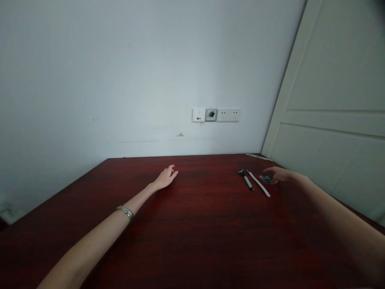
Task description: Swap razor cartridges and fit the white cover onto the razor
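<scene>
My left hand rests on the dark red wooden table near its far middle, fingers loosely apart, holding nothing. A silver bracelet sits on that forearm. My right hand reaches to the far right of the table, fingers closed round a small dark, partly clear object that I cannot name. Just left of it lie a razor with a dark head and a thin white stick-like item, side by side.
A white wall stands behind the table with a row of sockets. A white door is close on the right. A pale strip lies at the table's far right corner.
</scene>
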Tool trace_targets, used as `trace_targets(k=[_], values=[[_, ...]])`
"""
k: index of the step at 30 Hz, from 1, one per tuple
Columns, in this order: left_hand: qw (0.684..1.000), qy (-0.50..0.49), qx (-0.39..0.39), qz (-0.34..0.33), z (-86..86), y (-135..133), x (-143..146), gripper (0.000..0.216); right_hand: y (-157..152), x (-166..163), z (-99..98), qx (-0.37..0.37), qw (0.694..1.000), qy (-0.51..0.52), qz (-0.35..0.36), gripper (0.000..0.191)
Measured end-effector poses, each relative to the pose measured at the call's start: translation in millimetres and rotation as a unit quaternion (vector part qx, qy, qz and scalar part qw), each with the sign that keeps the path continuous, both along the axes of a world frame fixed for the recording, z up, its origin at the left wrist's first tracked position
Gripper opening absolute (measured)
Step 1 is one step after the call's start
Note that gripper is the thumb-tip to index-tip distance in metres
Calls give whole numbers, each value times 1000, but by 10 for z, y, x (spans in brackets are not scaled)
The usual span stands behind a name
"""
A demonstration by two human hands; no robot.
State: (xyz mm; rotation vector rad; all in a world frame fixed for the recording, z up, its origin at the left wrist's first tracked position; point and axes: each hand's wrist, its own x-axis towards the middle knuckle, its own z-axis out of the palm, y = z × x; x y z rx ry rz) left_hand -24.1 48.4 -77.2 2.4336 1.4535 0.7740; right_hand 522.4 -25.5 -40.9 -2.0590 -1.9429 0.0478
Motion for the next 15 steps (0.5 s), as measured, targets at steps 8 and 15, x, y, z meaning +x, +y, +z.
trace_targets(k=[8, 15], values=[[996, 63, -11, 56, -111, 63, -428, 61, 228, -568, 320, 42, 996, -35, 65, 50], [996, 83, 14, 43, -162, -87, -463, 52, 460, -1715, 209, 125, 983, -45, 123, 45]])
